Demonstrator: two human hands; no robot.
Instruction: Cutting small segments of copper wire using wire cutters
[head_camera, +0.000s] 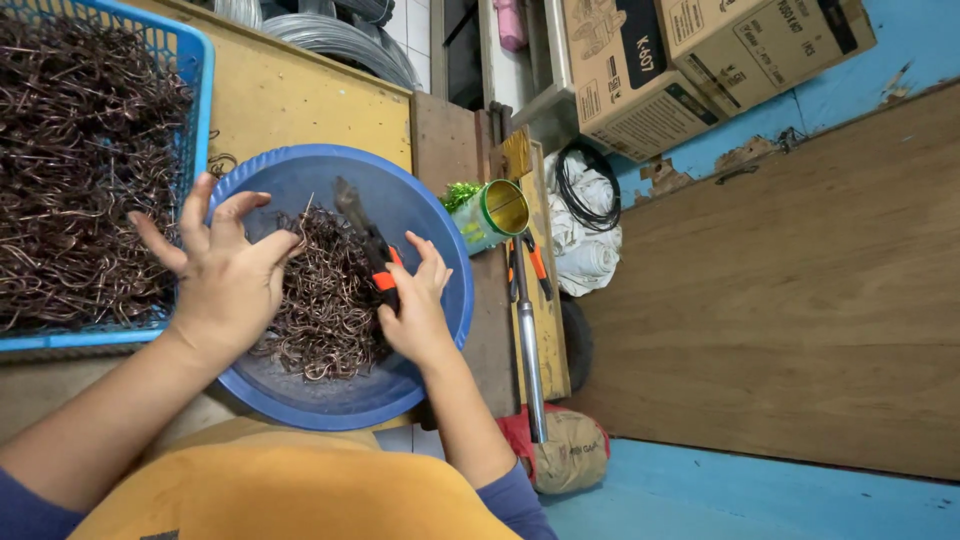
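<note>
We have our left hand spread open on the heap of bent wire pieces in the blue basin. Our right hand grips orange-handled pliers at the heap's three o'clock. At nine o'clock, the blue basket remains heaped with wire, so we judge most work is left.

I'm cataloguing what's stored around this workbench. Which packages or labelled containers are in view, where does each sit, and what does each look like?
Left cardboard box: top centre, brown with a black printed panel.
Right cardboard box: top right beside the first, brown with dark print.
Tin can: lying on its side right of the blue basin, green label, gold rim.
</note>
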